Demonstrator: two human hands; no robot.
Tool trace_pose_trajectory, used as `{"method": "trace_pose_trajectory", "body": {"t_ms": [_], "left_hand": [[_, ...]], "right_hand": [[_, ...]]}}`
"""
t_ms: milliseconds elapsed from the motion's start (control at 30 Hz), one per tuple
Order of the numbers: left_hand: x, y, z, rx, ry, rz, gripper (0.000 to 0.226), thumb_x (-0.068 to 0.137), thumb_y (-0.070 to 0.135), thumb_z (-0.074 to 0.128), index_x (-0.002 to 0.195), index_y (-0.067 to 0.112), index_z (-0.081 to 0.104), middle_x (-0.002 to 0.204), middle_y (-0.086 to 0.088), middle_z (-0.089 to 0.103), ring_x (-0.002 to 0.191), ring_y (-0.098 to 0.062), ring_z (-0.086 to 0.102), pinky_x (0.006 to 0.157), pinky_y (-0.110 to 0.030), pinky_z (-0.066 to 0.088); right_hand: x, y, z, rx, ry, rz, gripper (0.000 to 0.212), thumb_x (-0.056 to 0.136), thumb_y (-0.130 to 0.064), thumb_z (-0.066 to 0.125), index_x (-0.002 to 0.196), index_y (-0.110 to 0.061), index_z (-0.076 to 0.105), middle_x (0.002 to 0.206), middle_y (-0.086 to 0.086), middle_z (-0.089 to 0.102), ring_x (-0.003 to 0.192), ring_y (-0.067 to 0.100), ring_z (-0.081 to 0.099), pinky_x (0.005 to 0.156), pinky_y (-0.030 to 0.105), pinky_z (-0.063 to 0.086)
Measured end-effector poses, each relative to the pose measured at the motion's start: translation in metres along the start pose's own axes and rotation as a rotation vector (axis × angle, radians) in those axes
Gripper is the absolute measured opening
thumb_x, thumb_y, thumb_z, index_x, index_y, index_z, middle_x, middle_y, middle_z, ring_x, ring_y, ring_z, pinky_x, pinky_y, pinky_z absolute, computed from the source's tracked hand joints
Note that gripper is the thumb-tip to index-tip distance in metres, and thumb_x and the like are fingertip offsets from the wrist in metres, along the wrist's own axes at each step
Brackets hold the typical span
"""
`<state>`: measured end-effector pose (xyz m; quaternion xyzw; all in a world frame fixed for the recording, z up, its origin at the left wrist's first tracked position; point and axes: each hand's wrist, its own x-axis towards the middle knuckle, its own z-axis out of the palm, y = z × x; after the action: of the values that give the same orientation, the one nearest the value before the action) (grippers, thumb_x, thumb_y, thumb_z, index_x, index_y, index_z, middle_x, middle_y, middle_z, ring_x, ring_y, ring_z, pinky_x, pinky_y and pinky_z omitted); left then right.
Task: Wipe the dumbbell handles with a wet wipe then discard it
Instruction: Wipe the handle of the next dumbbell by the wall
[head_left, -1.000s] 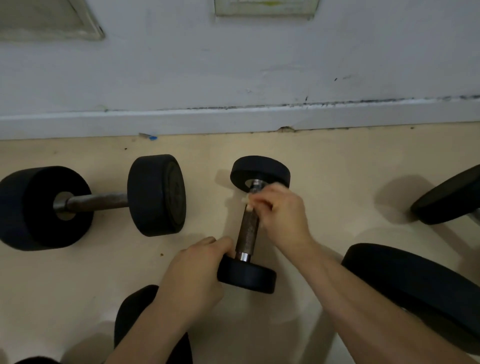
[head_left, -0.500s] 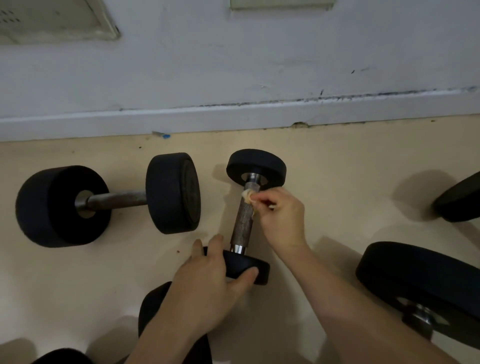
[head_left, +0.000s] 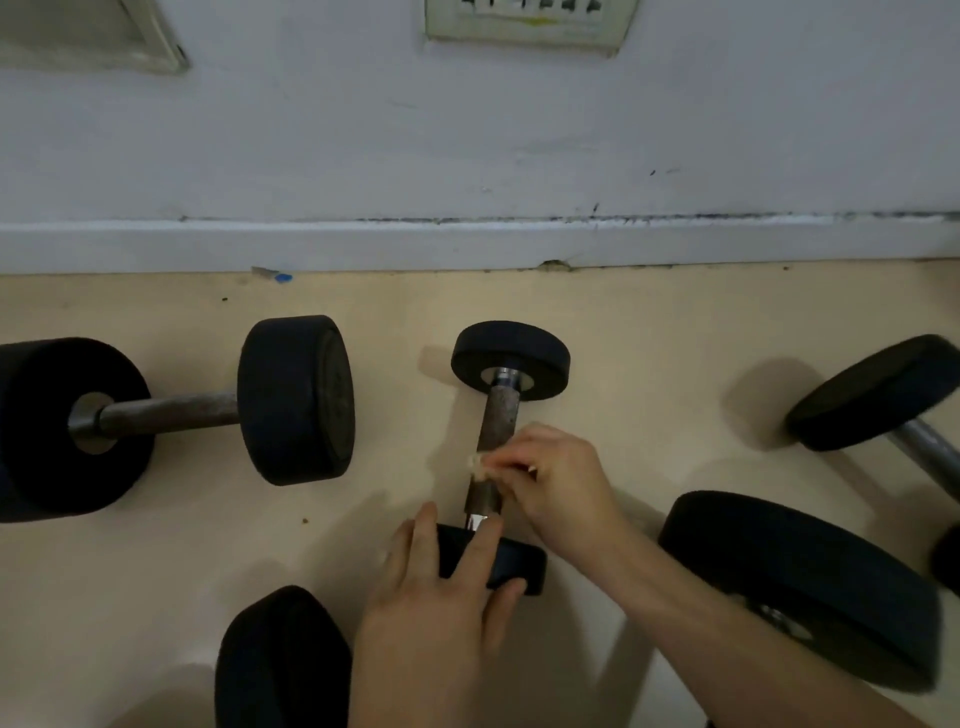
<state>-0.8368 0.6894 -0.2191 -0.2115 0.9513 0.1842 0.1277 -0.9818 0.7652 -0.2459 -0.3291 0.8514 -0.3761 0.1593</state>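
A small black dumbbell (head_left: 500, 415) lies on the beige floor, its rusty handle pointing away from me toward the wall. My right hand (head_left: 558, 483) pinches a small crumpled wet wipe (head_left: 477, 466) against the lower half of that handle. My left hand (head_left: 441, 597) lies over the dumbbell's near weight (head_left: 522, 564), fingers spread across its top and thumb at its front. The far weight (head_left: 510, 359) rests free on the floor.
A larger dumbbell (head_left: 171, 410) lies crosswise at left. Another black weight (head_left: 283, 660) sits by my left forearm. Two more dumbbells lie at right, one near (head_left: 800, 582), one far (head_left: 878, 389). The grey wall and skirting (head_left: 467, 244) close off the floor behind.
My right hand has slid the wipe down the handle from its far end toward the near weight. My left hand has shifted from the weight's side to on top of it.
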Motion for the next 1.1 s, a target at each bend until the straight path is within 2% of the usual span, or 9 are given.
{"method": "trace_pose_trajectory", "body": {"t_ms": [100,300,433,600,733,800,867,967,1100], "left_hand": [[-0.004,0.001,0.006,-0.035,0.087,0.081,0.044,0.075,0.05,0.047,0.107,0.032,0.072,0.107,-0.019,0.069,0.091,-0.035,0.069,0.062,-0.041,0.057],[-0.015,0.006,0.024,-0.048,0.201,0.263,0.044,0.074,0.019,0.047,0.109,0.033,0.069,0.114,-0.015,0.068,0.1,-0.035,0.066,0.076,-0.043,0.056],[-0.018,0.019,0.03,-0.091,0.244,0.372,0.045,0.073,0.015,0.046,0.105,0.031,0.072,0.125,-0.007,0.064,0.115,-0.025,0.054,0.082,-0.038,0.055],[-0.015,0.034,0.031,-0.16,0.267,0.507,0.043,0.071,0.016,0.042,0.095,0.028,0.077,0.116,0.0,0.069,0.113,-0.017,0.048,0.07,-0.031,0.057],[-0.016,0.046,0.037,-0.15,0.314,0.579,0.044,0.072,0.016,0.042,0.096,0.028,0.076,0.119,0.005,0.068,0.117,-0.012,0.048,0.074,-0.022,0.053],[-0.016,0.048,0.036,-0.143,0.333,0.618,0.036,0.07,0.014,0.055,0.096,0.027,0.076,0.118,0.005,0.068,0.117,-0.011,0.046,0.074,-0.022,0.053],[-0.013,0.049,0.034,-0.161,0.342,0.59,0.039,0.06,0.011,0.073,0.095,0.026,0.076,0.114,0.004,0.07,0.114,-0.013,0.047,0.07,-0.026,0.055],[-0.007,0.045,0.035,-0.22,0.349,0.476,0.036,0.071,0.016,0.061,0.105,0.024,0.069,0.117,-0.004,0.064,0.109,-0.021,0.048,0.072,-0.036,0.058],[-0.004,0.031,0.035,-0.205,0.275,0.427,0.056,0.058,0.014,0.086,0.109,0.028,0.065,0.118,-0.005,0.061,0.107,-0.022,0.05,0.075,-0.032,0.055]], "right_hand": [[0.031,0.005,-0.007,-0.041,0.205,0.125,0.014,0.084,-0.006,0.067,0.094,-0.011,0.075,0.092,0.0,0.065,0.079,0.013,0.061,0.077,0.028,0.053],[-0.004,-0.01,-0.009,-0.214,-0.175,-0.055,0.017,0.09,-0.017,0.06,0.1,-0.017,0.074,0.102,-0.001,0.063,0.093,0.015,0.06,0.087,0.029,0.048],[0.028,0.01,-0.027,-0.324,0.037,0.061,0.019,0.092,-0.016,0.057,0.101,-0.013,0.074,0.104,0.004,0.062,0.092,0.021,0.06,0.085,0.031,0.047],[-0.015,0.002,-0.036,-0.345,-0.294,0.001,0.022,0.094,-0.025,0.054,0.108,-0.021,0.071,0.107,-0.003,0.059,0.097,0.013,0.058,0.089,0.027,0.046],[0.018,0.021,-0.055,-0.532,-0.066,0.023,0.02,0.091,-0.025,0.061,0.106,-0.02,0.071,0.105,0.0,0.058,0.093,0.019,0.057,0.083,0.033,0.05],[0.007,0.02,-0.051,-0.513,-0.067,0.024,0.019,0.091,-0.022,0.06,0.106,-0.017,0.07,0.106,0.0,0.057,0.093,0.021,0.058,0.086,0.034,0.051],[-0.013,0.012,-0.043,-0.535,-0.208,-0.04,0.019,0.091,-0.017,0.059,0.107,-0.017,0.07,0.11,0.001,0.056,0.096,0.021,0.059,0.089,0.034,0.049],[-0.008,0.008,-0.046,-0.503,-0.378,-0.032,0.019,0.09,-0.017,0.06,0.105,-0.02,0.071,0.108,-0.002,0.061,0.097,0.017,0.061,0.085,0.023,0.045],[0.014,0.019,-0.055,-0.355,-0.171,0.076,0.019,0.088,-0.017,0.064,0.105,-0.018,0.071,0.097,-0.002,0.061,0.091,0.017,0.059,0.081,0.026,0.047]]}}
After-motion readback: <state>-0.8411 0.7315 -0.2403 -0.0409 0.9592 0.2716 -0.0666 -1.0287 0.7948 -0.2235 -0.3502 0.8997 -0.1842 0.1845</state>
